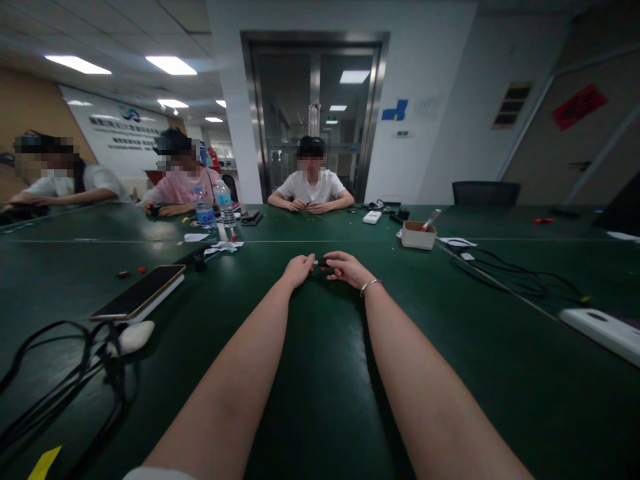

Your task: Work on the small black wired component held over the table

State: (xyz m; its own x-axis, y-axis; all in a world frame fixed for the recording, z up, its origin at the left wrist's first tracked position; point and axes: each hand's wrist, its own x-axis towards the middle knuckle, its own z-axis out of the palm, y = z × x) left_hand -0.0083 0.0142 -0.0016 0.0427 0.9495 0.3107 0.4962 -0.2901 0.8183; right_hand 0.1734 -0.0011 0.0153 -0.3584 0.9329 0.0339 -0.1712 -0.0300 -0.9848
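Note:
Both my arms reach out over the dark green table. Between my hands is a small black object with a pale, silvery end (pixel 321 263), too small to name. My left hand (pixel 299 270) is closed, pinching it at the silvery end. My right hand (pixel 349 269), with a silver bracelet (pixel 371 287) at the wrist, has its thumb and fingers around the black end. Most of the object is covered by my fingertips.
A phone (pixel 140 291) lies on a white box at left, near black cables (pixel 107 373) and a white mouse-shaped item (pixel 137 337). Bottles (pixel 225 203), a small box (pixel 419 236), more cables (pixel 520 272) and a white device (pixel 603 330) lie around. Several people sit across the table.

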